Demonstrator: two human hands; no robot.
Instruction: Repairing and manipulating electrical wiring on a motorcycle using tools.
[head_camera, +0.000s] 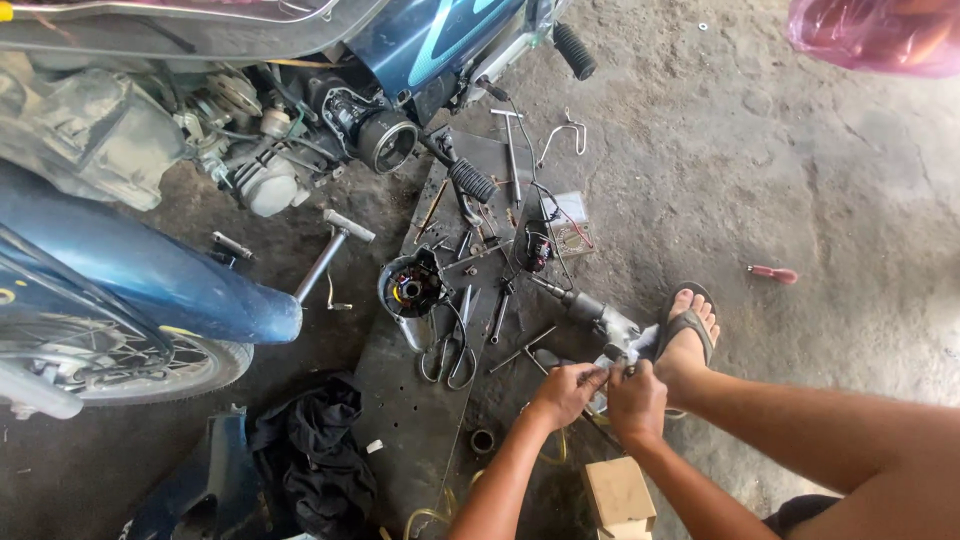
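Both my hands are pinched together on a small grey metal part (612, 352), left hand (563, 393) and right hand (637, 399) with fingers closed on it, just off the right edge of the dark steel plate (400, 400) on the concrete floor (820, 200). It's grimy and stubby. Scissors (450, 355) and a round black stator (412, 287) sit on the plate nearby.
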